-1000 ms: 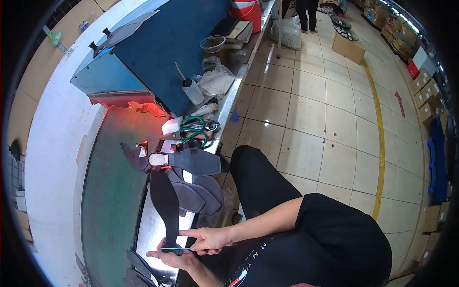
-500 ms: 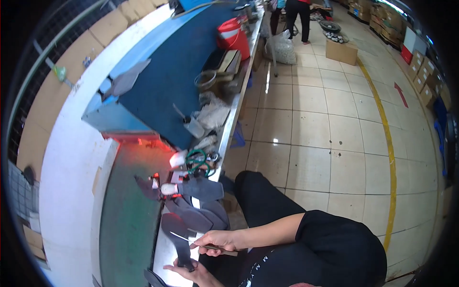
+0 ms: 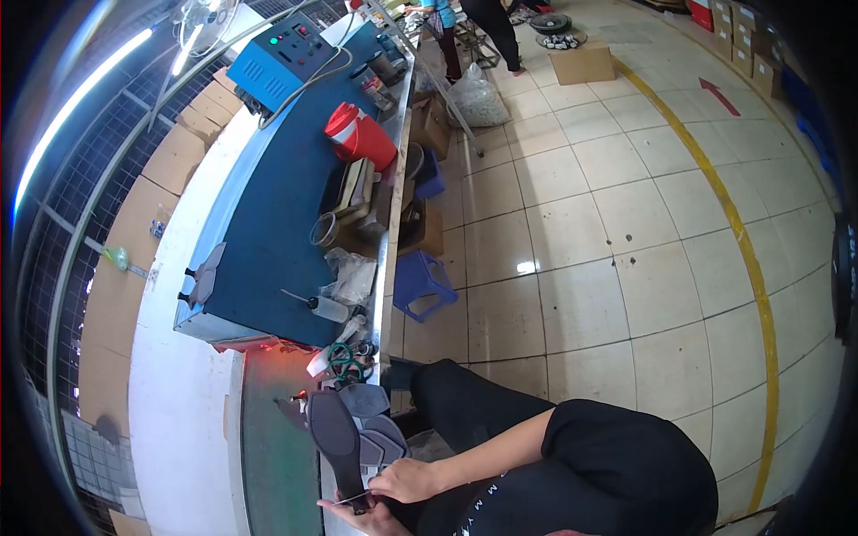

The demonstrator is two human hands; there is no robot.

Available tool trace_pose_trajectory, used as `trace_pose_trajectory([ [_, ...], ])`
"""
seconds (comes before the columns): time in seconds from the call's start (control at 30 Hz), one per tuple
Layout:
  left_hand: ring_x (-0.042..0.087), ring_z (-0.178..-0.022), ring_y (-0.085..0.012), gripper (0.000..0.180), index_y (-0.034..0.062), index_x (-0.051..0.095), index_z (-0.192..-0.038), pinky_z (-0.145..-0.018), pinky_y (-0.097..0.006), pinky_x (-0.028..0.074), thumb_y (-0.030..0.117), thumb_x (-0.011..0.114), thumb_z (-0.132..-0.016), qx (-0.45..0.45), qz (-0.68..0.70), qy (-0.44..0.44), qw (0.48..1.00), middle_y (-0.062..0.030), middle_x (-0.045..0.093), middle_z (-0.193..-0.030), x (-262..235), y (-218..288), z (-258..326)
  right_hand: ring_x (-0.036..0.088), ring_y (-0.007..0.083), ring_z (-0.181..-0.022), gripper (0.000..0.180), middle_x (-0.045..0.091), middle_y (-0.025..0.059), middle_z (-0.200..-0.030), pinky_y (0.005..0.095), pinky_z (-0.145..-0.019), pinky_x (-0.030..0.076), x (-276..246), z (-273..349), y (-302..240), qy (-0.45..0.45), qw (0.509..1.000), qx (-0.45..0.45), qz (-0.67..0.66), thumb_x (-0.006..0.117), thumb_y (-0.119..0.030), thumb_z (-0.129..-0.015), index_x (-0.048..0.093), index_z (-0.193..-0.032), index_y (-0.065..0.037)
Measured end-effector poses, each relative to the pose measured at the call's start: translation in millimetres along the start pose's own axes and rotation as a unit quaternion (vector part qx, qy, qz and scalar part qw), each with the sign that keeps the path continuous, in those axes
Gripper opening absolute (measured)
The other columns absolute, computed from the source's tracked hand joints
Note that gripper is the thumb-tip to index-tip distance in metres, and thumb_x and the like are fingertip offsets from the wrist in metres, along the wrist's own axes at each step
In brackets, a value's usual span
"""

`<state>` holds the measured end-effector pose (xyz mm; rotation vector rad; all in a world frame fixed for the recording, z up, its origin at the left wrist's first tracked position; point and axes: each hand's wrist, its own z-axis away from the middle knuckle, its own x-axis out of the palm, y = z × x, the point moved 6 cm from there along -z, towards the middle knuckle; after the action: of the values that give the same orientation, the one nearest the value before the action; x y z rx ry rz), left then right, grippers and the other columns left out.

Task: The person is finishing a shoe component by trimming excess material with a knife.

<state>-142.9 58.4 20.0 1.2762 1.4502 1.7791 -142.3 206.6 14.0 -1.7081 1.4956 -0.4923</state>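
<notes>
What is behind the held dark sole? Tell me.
Behind the dark sole, parts of overlapping grey soles and the green surface show; whatever it directly covers cannot be seen.

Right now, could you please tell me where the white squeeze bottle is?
In the head view, the white squeeze bottle lies left of centre on the bench, between the crumpled plastic bag and the green-handled scissors.

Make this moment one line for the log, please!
left hand: holding dark sole-shaped piece by narrow end | right hand: holding thin tool across it | beside: overlapping grey pieces
</notes>
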Motion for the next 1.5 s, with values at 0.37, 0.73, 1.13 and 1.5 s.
trace_pose_trajectory([
  [0.37,0.045,-0.051,-0.0076,0.039,0.0127,0.058,-0.088,-0.041,-0.021,0.033,0.051,0.066,-0.082,-0.055,0.053,-0.023,0.997,-0.0001,0.053,-0.065,-33,20,-33,0.06,0.0367,-0.067,0.012,0.057,0.0168,-0.07,0.0447,-0.057,0.045,10,22,-55,-0.066,0.986,-0.123,-0.086,0.054,-0.015,-0.087,0.053,-0.082,-0.004],
  [0.73,0.059,-0.067,-0.0178,0.034,0.0165,0.065,-0.083,-0.057,-0.027,0.042,0.05,0.067,-0.08,-0.121,0.235,0.018,0.964,-0.0019,0.063,-0.072,-25,-1,9,0.061,0.0391,-0.071,0.017,0.061,0.0179,-0.076,0.0457,-0.06,0.047,15,6,-14,-0.022,0.999,-0.017,-0.027,0.053,-0.019,-0.09,0.051,-0.088,-0.003],
  [1.13,0.049,-0.056,-0.01,0.039,0.0116,0.058,-0.078,-0.047,-0.023,0.031,0.048,0.071,-0.078,-0.223,0.32,0.14,0.91,-0.0003,0.055,-0.064,-68,-31,-26,0.063,0.0305,-0.068,0.011,0.061,0.0112,-0.073,0.0406,-0.056,0.048,76,23,-34,-0.224,0.973,-0.038,-0.034,0.057,-0.017,-0.083,0.055,-0.085,-0.006],
  [1.5,0.05,-0.112,-0.0135,0.044,0.0022,0.048,-0.13,-0.094,-0.028,0.043,0.029,0.051,-0.095,-0.131,0.326,-0.121,0.928,-0.0062,0.051,-0.128,-56,-19,-11,0.061,0.0294,-0.064,0.036,0.052,0.0086,-0.08,0.0394,-0.055,0.049,78,-58,-14,-0.087,0.993,-0.081,0.029,0.063,-0.026,-0.081,0.054,-0.112,-0.01],
])
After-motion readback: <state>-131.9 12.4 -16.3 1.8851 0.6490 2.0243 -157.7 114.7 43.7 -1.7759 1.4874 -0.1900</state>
